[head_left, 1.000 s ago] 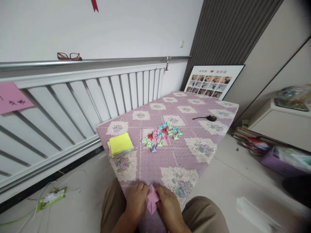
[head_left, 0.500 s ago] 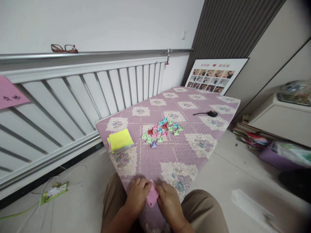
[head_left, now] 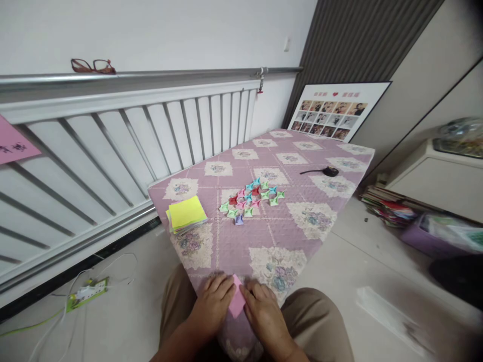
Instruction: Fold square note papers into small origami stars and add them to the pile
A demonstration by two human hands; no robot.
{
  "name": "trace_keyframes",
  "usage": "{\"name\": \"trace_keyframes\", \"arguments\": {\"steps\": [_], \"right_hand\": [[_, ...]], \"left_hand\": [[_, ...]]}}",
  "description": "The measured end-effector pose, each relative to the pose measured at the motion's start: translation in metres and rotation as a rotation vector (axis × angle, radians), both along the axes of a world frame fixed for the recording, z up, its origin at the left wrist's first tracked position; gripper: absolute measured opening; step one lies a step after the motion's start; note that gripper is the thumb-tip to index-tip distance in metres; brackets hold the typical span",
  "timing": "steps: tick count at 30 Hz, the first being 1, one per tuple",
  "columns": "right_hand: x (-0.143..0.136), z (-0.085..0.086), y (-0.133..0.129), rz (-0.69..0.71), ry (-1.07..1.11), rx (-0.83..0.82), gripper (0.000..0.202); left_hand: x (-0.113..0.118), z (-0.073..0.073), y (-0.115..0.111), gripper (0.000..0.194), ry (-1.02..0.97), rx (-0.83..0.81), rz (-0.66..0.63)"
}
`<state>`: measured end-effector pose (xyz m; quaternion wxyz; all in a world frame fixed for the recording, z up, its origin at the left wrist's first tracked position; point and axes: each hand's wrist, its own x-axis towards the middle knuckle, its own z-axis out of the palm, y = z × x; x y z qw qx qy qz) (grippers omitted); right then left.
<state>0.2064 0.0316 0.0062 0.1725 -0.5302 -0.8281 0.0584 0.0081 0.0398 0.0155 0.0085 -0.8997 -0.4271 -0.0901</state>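
Note:
A small folded piece of pink paper (head_left: 237, 300) lies on the near end of the cloth-covered table, narrow with a pointed tip facing away from me. My left hand (head_left: 213, 305) grips its left edge, fingers bent and close together. On the other edge, my right hand (head_left: 264, 309) has its thumb and curled fingers pressed to the paper. The fingers partly cover both sides of it. Farther up the table sit several small folded paper pieces (head_left: 248, 198) in green, pink, red, blue and purple, grouped in slanting rows. Left of them is a stack of square paper sheets (head_left: 187, 213), yellow on top.
A black tape-like object (head_left: 330, 171) with a strap rests on the patterned tablecloth (head_left: 226, 246). Along the left runs a white radiator (head_left: 169, 128), with glasses (head_left: 93, 66) on the pipe above. A photo board (head_left: 339, 110) leans at the far end. A power strip (head_left: 87, 294) lies on the floor.
The view has tipped slightly downward. The pink paper's near end, which showed a small fold with a dark gap, now looks flat and pointed. Both hands stay on it.

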Motion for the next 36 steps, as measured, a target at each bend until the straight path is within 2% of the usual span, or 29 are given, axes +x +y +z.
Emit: {"name": "trace_keyframes", "arguments": {"steps": [7,13,17,20,23,29,36], "right_hand": [[0.004,0.000,-0.010,0.027,-0.041,0.016,0.047],[0.011,0.004,-0.017,0.062,-0.075,-0.065,0.057],[0.005,0.010,-0.016,0.155,-0.051,-0.162,0.068],[-0.004,0.014,-0.012,0.254,-0.032,-0.327,0.077],[-0.011,0.015,-0.007,0.238,-0.028,-0.439,0.077],[-0.012,0.018,0.006,0.183,-0.051,-0.458,0.077],[-0.009,0.020,0.026,0.185,-0.075,-0.383,0.078]], "left_hand": [[-0.008,-0.006,-0.016,0.041,0.003,-0.072,-0.081],[-0.016,-0.014,-0.027,0.073,0.001,-0.291,-0.110],[-0.017,-0.013,-0.028,0.072,-0.012,-0.320,-0.101],[-0.016,-0.011,-0.028,0.068,-0.035,-0.307,-0.105],[-0.015,-0.016,-0.031,0.071,-0.036,-0.286,-0.080],[-0.015,-0.035,-0.042,0.076,-0.005,-0.231,0.027],[-0.011,-0.039,-0.050,0.062,-0.010,-0.242,0.140]]}}
